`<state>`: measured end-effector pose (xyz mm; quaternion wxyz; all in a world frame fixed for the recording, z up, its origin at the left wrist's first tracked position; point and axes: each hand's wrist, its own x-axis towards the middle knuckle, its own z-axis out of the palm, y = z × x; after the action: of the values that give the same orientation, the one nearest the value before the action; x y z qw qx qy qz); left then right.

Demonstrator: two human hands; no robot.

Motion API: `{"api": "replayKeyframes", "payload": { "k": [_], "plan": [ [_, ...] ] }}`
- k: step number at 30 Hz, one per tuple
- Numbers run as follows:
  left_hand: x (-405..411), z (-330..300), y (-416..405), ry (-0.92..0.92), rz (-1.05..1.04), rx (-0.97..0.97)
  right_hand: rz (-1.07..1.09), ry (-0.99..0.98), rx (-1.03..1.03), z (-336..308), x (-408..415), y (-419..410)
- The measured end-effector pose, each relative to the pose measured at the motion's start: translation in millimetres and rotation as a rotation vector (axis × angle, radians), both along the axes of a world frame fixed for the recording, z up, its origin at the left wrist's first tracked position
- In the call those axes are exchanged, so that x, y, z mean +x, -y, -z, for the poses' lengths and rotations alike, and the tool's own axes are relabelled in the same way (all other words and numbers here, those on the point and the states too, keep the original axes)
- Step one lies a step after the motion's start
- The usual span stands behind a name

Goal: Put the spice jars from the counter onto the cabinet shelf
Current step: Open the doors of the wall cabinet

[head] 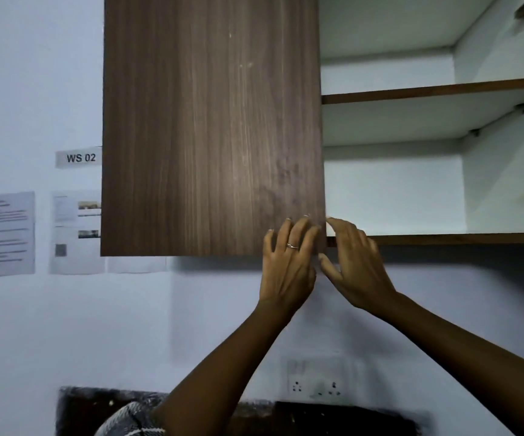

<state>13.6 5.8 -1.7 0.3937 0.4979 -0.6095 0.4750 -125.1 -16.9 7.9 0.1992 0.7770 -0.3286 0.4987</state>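
Reaching up with both hands empty, fingers loose, we have our left hand [289, 262] on the closed door [213, 127] and our right hand [353, 262] at its edge, the open cabinet shelf [443, 239] just right of it, no jars in view.

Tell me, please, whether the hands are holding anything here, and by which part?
No jar is held. The left hand lies with fingers spread on the cabinet door near its lower right corner; the right hand is at that door's free edge, fingers loosely curved, its grip unclear.
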Motion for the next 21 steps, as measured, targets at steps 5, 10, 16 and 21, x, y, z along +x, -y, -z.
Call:
{"api": "replayKeyframes", "payload": {
  "k": [5,10,16,21],
  "plan": [
    [48,-6,24,0.044,-0.136,0.088,-0.114,0.275,0.183,-14,50,28],
    [60,-6,43,0.075,-0.191,0.056,-0.112,0.383,0.188,-21,71,39],
    [57,-4,46,0.047,-0.187,-0.009,-0.154,0.459,0.312,-26,69,38],
    [50,-5,31,0.034,-0.153,0.026,-0.185,0.54,0.375,-30,68,22]
  ]
}}
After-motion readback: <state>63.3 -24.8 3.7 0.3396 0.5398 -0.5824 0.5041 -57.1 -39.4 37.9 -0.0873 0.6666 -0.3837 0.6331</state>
